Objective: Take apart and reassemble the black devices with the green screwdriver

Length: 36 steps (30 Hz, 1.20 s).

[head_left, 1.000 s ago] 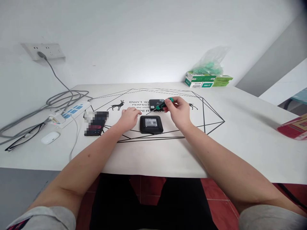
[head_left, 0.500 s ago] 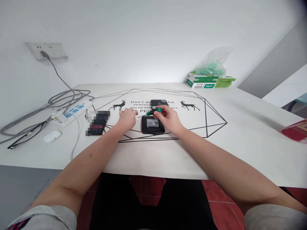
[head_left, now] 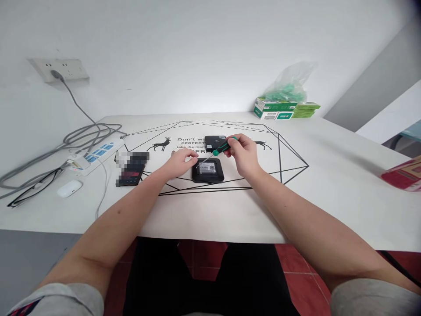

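Device (head_left: pixel 208 178) lies label (head_left: pixel 209 169) up on the worktop (head_left: pixel 210 219), my right hand (head_left: pixel 245 155) pinching the screwdriver (head_left: pixel 224 147) aslant, seemingly to reach the device's far-left corner, where my left hand (head_left: pixel 179 164), its fingers' hold unclear, presumably steadies it.

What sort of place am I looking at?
It looks like an indoor desk workspace, perhaps in an office or home: a white table against a plain wall, a power strip, and a screwdriver in the right hand.
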Motion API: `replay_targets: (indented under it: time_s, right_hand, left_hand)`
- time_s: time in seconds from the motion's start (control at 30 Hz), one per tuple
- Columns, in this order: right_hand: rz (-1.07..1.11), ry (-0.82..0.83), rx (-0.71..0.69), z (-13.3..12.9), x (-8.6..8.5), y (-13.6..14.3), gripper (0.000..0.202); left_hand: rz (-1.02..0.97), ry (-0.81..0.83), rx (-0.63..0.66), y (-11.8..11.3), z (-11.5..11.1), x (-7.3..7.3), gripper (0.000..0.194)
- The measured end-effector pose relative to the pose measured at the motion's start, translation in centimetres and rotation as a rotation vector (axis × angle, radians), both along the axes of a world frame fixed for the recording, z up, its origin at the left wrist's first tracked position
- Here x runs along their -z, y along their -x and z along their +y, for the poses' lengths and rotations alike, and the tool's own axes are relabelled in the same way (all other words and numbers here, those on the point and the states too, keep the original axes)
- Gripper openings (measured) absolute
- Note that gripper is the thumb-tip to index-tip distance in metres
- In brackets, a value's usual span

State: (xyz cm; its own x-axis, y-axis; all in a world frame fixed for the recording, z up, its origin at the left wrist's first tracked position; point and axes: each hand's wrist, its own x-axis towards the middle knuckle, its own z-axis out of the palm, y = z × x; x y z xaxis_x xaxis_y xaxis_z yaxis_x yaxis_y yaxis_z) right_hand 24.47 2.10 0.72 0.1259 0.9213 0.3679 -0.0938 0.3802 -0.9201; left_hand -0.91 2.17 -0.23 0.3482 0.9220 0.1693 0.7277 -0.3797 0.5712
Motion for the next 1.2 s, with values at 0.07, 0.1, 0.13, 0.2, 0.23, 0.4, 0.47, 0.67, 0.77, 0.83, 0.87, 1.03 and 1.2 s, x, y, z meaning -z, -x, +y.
replay_targets:
  time_s: [0.07, 0.1, 0.13, 0.2, 0.23, 0.4, 0.47, 0.67, 0.77, 0.83, 0.87, 1.03, 1.2]
  right_hand:
    - [-0.018, 0.002, -0.001, -0.14, -0.06, 0.04, 0.021]
    - [-0.022, 0.002, -0.002, -0.22, -0.11, 0.06, 0.020]
    - [-0.022, 0.002, 0.000, -0.28, -0.17, 0.06, 0.020]
    - [-0.017, 0.003, 0.003, -0.34, -0.28, 0.03, 0.020]
    - [-0.018, 0.004, 0.002, -0.35, -0.32, 0.00, 0.021]
    - [-0.053, 0.007, -0.004, -0.26, -0.25, 0.01, 0.024]
    - [-0.054, 0.013, -0.003, -0.30, -0.22, 0.09, 0.022]
    - [-0.055, 0.022, -0.006, -0.38, -0.18, 0.13, 0.017]
    - [-0.075, 0.021, -0.010, -0.28, -0.04, 0.04, 0.019]
    - [-0.084, 0.017, -0.015, -0.22, 0.07, 0.02, 0.020]
    - [-0.088, 0.013, -0.016, -0.20, 0.11, 0.02, 0.020]
    - [-0.108, -0.012, -0.015, -0.15, 0.13, -0.05, 0.024]
    - [-0.083, -0.029, 0.045, 0.01, -0.18, -0.46, 0.019]
  left_hand:
    - [0.025, 0.006, 0.037, 0.07, -0.12, -0.03, 0.028]
    - [0.035, 0.011, 0.054, 0.13, -0.13, 0.00, 0.029]
    - [0.044, 0.014, 0.069, 0.20, -0.13, 0.06, 0.030]
    - [0.060, 0.009, 0.097, 0.35, -0.12, 0.20, 0.033]
    - [0.069, -0.001, 0.111, 0.41, -0.12, 0.28, 0.035]
    - [0.094, -0.048, 0.171, 0.62, -0.22, 0.47, 0.039]
    - [0.087, -0.044, 0.194, 0.66, -0.22, 0.43, 0.038]
    - [0.095, -0.023, 0.255, 0.61, -0.38, 0.10, 0.038]
    - [0.122, -0.021, 0.254, 0.48, -0.62, -0.07, 0.039]
    - [0.130, -0.017, 0.260, 0.41, -0.74, -0.14, 0.039]
    - [0.128, -0.016, 0.265, 0.40, -0.77, -0.15, 0.039]
    - [0.119, -0.020, 0.280, 0.44, -0.73, -0.04, 0.039]
    - [0.119, -0.038, 0.208, 0.63, -0.29, 0.43, 0.041]
